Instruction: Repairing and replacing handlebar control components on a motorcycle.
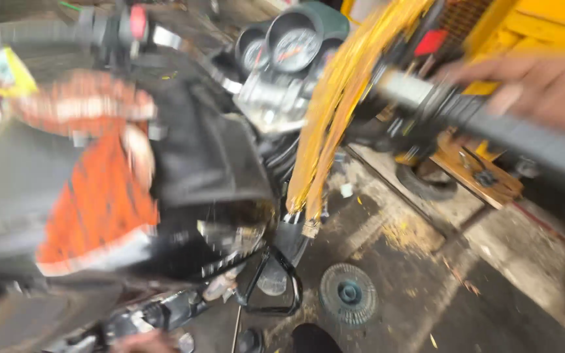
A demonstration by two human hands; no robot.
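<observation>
Handlebar grip [531, 140], dark grey and blurred by motion, runs from the upper middle of the head view down toward the right edge, and our right hand [537, 88] lies over it from above. We see the fingers [475, 68] stretched along the bar toward its silver inner end, but the blur is too heavy for us to tell whether they are clamped round the grip or only resting on it.

Left of the grip sit the motorcycle's round gauges [289, 42], their white dials facing us, with a bright metal bracket just beneath them. A bundle of yellow tassels [335, 104] hangs down across the middle of the picture, from the top edge to just above the floor. Beyond our hand stands a yellow vehicle body [544, 26].

On the left, the black fuel tank [197, 144] shows under an orange and white cloth [96, 196] that drapes down its side. The other handlebar [60, 33] reaches toward the upper left corner, with a red switch [138, 21] on it.

At the very bottom edge, left of centre, a small part of our left hand [142, 343] shows; we cannot tell how its fingers are set or what it touches.

Below lies the stained concrete floor [426, 287], with a round ribbed disc [348, 294] resting flat on it and a black stand loop [273, 284] just beside that.
</observation>
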